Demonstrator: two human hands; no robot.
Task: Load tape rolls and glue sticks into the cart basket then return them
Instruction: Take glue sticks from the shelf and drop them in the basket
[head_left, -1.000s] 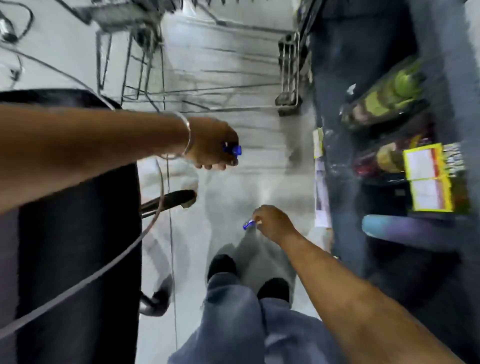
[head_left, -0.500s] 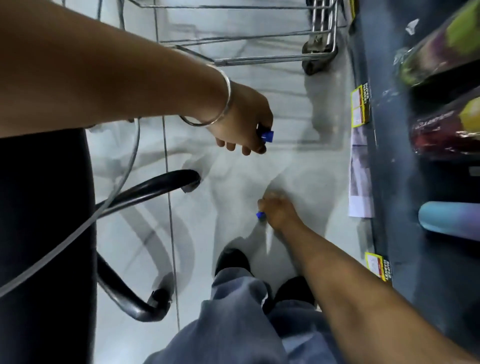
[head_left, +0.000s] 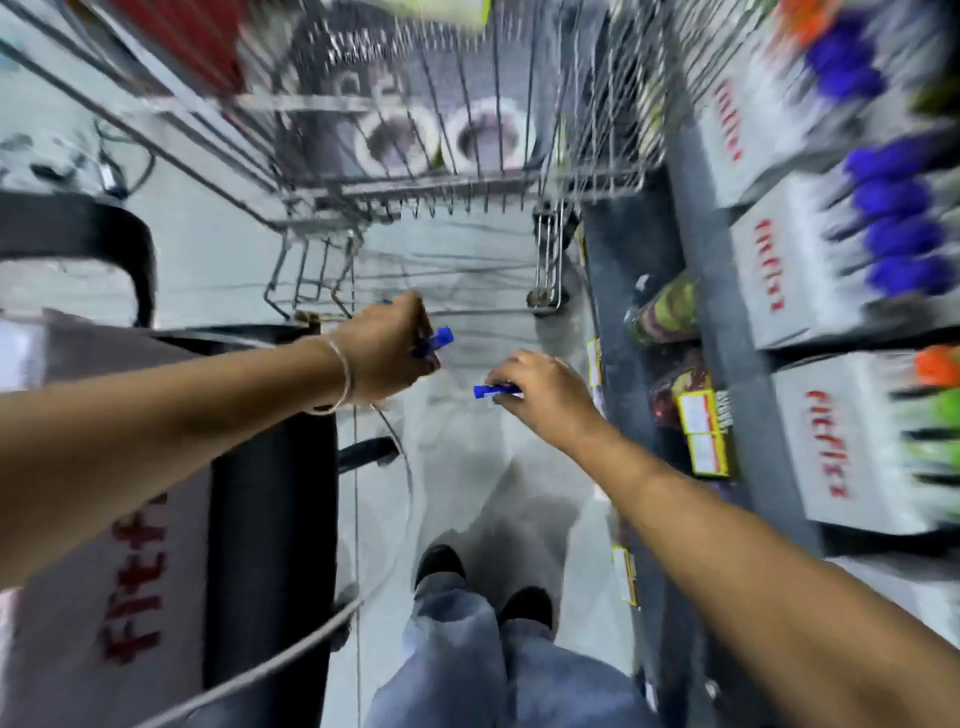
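My left hand (head_left: 387, 348) is closed around a blue-capped glue stick (head_left: 434, 342), its cap poking out to the right. A second glue stick (head_left: 496, 391) with a blue cap is pinched in my right hand (head_left: 543, 395). Both hands hover over the floor just below the wire cart basket (head_left: 467, 182). Inside the basket lie two tape rolls (head_left: 441, 136), side by side and blurred.
Shelves on the right hold white display boxes (head_left: 779, 270) of blue, green and orange items. A black chair (head_left: 270, 467) and a white box stand at my left. My shoes (head_left: 483, 582) are on the pale floor below; a cable loops across it.
The view has tilted up, so the cart basket and shelf boxes now show. Both hands have risen toward the cart, each still holding its glue stick.
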